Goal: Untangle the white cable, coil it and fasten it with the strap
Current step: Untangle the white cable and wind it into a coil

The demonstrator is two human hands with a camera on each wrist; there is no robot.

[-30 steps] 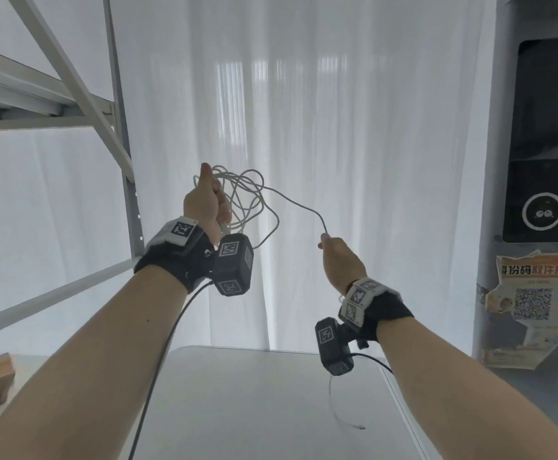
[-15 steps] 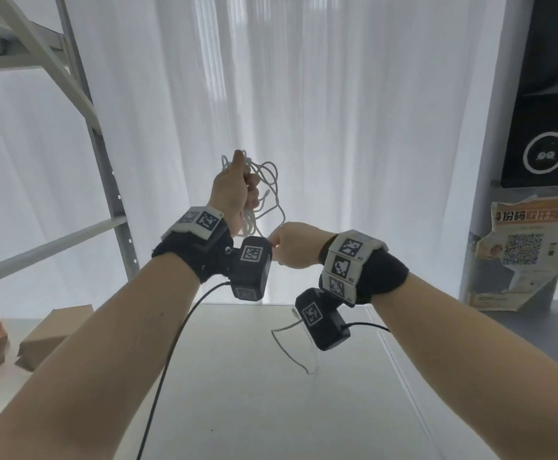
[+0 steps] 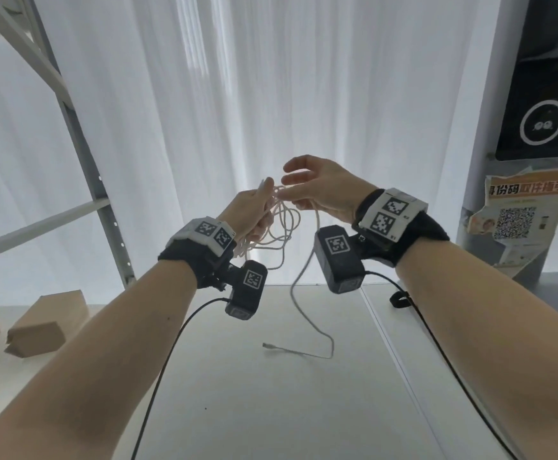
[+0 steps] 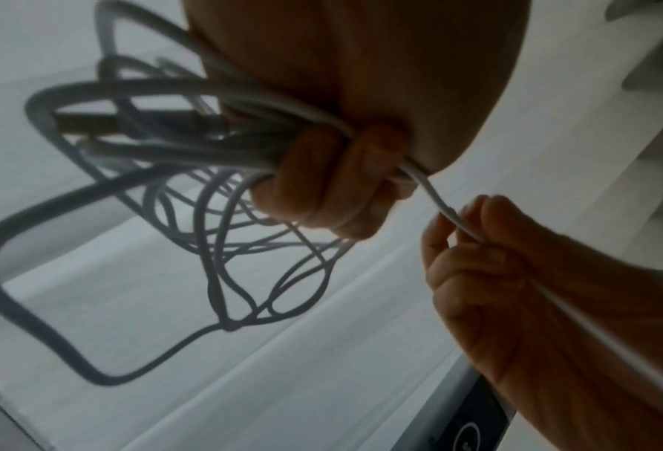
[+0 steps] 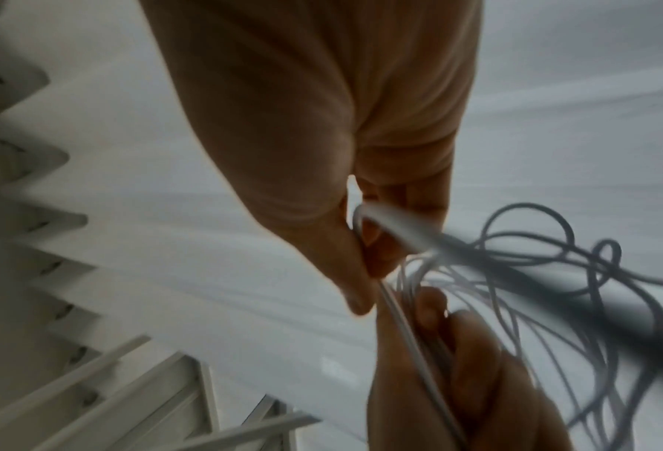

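White pleated curtains fill the background of the head view, with a pale smooth tabletop [image 3: 271, 410] below and a grey metal shelf frame [image 3: 81, 154] on the left. Both bare forearms are raised. The left hand [image 3: 249, 212] is closed around a bundle of thin white cable loops [image 3: 282, 227], held high, probably so the loops hang free and keep their shape. The right hand [image 3: 320, 190] sits just beside it, upper fingers spread, lower fingers pinching a strand. From there the loose tail of the cable runs down to the tabletop, where its plug end [image 3: 269, 345] lies. A small black strap [image 3: 399, 299] rests on the table by the right forearm, untouched. Tan cardboard boxes [image 3: 43, 323] sit far left.

From the left wrist camera, the left hand's curled fingers [image 4: 333, 189] clamp several gathered loops, and one strand leads out to the right hand [image 4: 487, 268], which pinches it close by, seemingly to guide the next turn into the bundle.

From the right wrist camera, blurred, the right thumb and fingers [image 5: 356, 274] nip the strand where it meets the left hand [image 5: 468, 366]. Coiling looks part done; fastening is not yet begun.
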